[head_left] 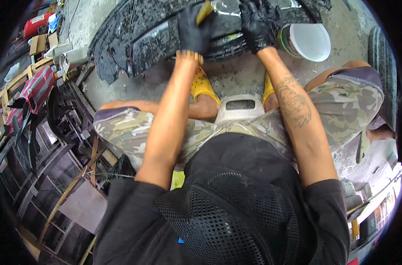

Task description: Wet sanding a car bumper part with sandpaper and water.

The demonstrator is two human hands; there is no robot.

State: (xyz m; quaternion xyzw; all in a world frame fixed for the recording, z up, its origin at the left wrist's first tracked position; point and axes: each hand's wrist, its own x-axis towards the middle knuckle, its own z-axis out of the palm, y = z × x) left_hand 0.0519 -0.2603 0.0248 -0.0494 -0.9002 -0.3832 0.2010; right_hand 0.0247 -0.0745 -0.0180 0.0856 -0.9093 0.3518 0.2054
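A wet black car bumper, spotted with water and dirt, lies on the floor in front of me. My left hand, in a black glove with a yellowish cuff, is over its middle and blurred by motion. A yellowish sponge-like piece sticks out from its closed fingers; its exact kind is unclear. To the right, my right hand, also black-gloved, has its fingers bent over the bumper and grips it. Just beside that hand stands a white bucket with green on its outside; its inside looks pale.
I sit low between yellow clogs, with a pale plastic stool under me. Metal frames and scrap crowd the left side, near a striped bag and a red cylinder. Tires stand at the right.
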